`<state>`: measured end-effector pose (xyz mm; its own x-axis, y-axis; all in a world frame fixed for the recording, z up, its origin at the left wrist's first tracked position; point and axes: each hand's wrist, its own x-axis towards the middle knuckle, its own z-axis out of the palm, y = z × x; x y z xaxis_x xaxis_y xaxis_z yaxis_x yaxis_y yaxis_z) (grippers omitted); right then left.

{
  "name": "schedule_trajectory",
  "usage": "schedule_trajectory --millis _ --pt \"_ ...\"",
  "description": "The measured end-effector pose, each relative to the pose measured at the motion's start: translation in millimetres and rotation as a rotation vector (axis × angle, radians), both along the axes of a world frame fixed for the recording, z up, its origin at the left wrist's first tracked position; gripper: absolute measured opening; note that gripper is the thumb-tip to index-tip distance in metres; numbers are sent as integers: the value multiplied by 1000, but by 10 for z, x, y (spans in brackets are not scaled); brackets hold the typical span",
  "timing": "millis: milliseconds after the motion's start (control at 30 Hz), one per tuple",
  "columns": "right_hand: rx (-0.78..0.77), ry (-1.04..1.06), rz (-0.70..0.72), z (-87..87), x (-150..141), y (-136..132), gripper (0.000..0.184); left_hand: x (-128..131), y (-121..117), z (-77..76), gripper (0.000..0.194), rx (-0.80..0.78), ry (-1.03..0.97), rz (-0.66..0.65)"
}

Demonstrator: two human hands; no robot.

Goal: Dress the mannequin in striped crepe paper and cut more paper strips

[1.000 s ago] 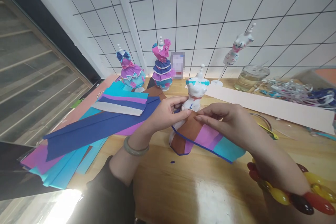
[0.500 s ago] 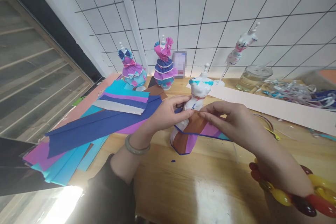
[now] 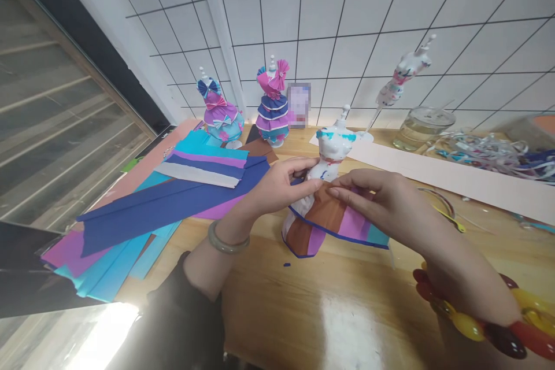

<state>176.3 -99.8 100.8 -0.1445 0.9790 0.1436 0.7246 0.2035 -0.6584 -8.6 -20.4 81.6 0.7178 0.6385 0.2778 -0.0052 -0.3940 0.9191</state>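
A small white mannequin bust [image 3: 332, 153] with turquoise paint on its shoulders stands on the wooden table [image 3: 303, 306]. A striped paper skirt [image 3: 333, 219] of brown, purple and turquoise with a blue edge wraps its waist. My left hand [image 3: 277, 185] pinches the paper at the waist on the left side. My right hand [image 3: 381, 202] pinches the same paper from the right, fingertips almost meeting the left ones. Both hands are closed on the skirt.
Sheets of blue, turquoise and purple paper [image 3: 165, 202] fan out at the left. Two dressed mannequins [image 3: 271, 107] stand at the back by the tiled wall, another bare one [image 3: 405, 78] at the right. A glass jar [image 3: 422, 127], ribbon scraps [image 3: 485, 150] and a long white strip [image 3: 455, 176] lie at the right.
The free end of the paper skirt has been drawn in closer round the bust, so less of it sticks out to the right. Both hands stay at the waist.
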Motion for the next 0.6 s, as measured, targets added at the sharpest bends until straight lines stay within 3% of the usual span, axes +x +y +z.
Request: schedule_trajectory --millis 267,600 --pt "-71 58 13 -28 -5 13 34 -3 -13 11 34 -23 27 8" --pt "39 85 13 -30 -25 7 28 -7 -10 0 39 -12 19 20"
